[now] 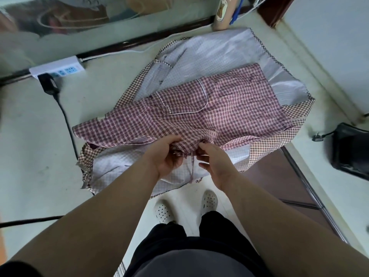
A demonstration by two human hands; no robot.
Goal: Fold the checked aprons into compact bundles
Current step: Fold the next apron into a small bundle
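My left hand and right hand meet at the near hem of the red-checked apron. It lies rumpled and face up on the worktop, on top of a second apron that is spread lining-side up with its brown-checked border showing around it. The fingers of both hands are curled and pinch a gathered bit of the red cloth at the middle of that hem. The hands are close together, just above the thin tie string that dangles over the pale lining. To do this fold well, I think I must make sure I hold only the top layer, since the lining underneath is slippery-looking and would probably drag along. I would slide my hands apart along the hem until the edge runs straight, because a pinch at the centre alone will likely leave the sides sagging. The tie should go inside the fold and not hang loose. The left corner sits skewed, and the cloth around the pocket is creased, so I would flatten both before doubling the cloth over, or the bundle will come out lumpy.
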